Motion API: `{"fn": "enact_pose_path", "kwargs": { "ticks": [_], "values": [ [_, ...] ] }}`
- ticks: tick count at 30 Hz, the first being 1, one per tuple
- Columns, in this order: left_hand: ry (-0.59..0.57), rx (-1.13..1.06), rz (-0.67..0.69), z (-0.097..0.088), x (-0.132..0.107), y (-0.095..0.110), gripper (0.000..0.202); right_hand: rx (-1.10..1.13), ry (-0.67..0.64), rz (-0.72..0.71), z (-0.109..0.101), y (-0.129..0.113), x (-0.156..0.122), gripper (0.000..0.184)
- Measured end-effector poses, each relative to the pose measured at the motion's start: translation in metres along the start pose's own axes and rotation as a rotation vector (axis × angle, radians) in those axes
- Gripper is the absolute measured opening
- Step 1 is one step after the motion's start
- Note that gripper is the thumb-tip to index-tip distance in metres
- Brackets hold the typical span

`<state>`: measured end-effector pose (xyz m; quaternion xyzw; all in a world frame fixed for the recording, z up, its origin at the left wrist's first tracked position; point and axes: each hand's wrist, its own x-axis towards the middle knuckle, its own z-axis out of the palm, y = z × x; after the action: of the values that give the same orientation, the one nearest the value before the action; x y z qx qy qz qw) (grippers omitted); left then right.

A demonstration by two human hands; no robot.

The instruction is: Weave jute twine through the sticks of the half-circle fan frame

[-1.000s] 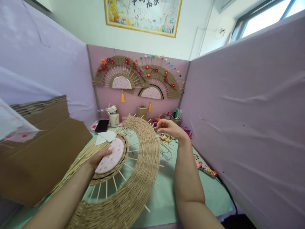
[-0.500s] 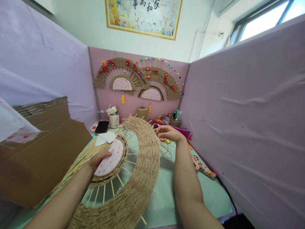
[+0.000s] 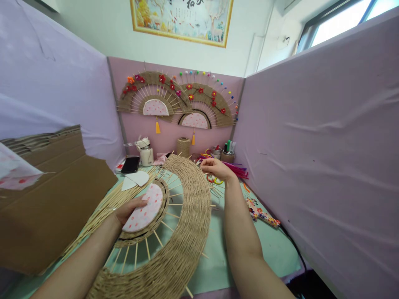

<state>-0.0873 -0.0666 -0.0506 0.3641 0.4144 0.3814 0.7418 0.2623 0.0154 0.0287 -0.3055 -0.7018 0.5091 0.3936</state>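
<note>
A large woven jute fan (image 3: 190, 224) with wooden spokes lies on the green table (image 3: 274, 253) in front of me. Its pink dotted half-round centre (image 3: 148, 205) sits inside an inner jute ring. My left hand (image 3: 126, 209) rests on that pink centre, with the thumb laid across it and the fingers underneath. My right hand (image 3: 215, 167) hovers at the fan's far outer edge, fingers pinched together on what looks like a thin jute strand, too fine to make out.
Brown cardboard sheets (image 3: 52, 199) lean at the left. At the back stand a jute spool (image 3: 183, 146), a white jar (image 3: 145, 152), a black phone (image 3: 130, 164), pen cups (image 3: 227, 154) and pipe cleaners (image 3: 238, 170). Two finished fans (image 3: 177, 101) hang on the pink wall. A patterned tool (image 3: 262, 214) lies at the right.
My right hand has dropped slightly and drawn in towards the fan's outer rim. The left hand stays on the pink centre. The view has shifted a little.
</note>
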Motion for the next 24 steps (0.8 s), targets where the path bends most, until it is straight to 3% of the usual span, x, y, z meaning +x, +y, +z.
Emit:
{"fn": "enact_pose_path", "kwargs": {
  "ticks": [9,13,20,24],
  "values": [
    [-0.038,0.013,-0.018,0.001,0.003,-0.002,0.076,-0.204,0.252,-0.184,0.0,-0.015,0.001,0.017],
    [-0.053,0.038,-0.033,0.006,0.003,-0.004,0.078,-0.147,0.247,-0.17,0.0,-0.006,0.007,0.017],
    [-0.093,0.031,-0.014,0.008,0.003,-0.005,0.079,0.207,0.223,-0.099,0.005,0.012,0.014,0.024],
    [-0.088,0.022,-0.011,0.007,0.002,-0.005,0.078,0.205,0.22,-0.04,0.012,0.013,0.017,0.024]
  ]
}}
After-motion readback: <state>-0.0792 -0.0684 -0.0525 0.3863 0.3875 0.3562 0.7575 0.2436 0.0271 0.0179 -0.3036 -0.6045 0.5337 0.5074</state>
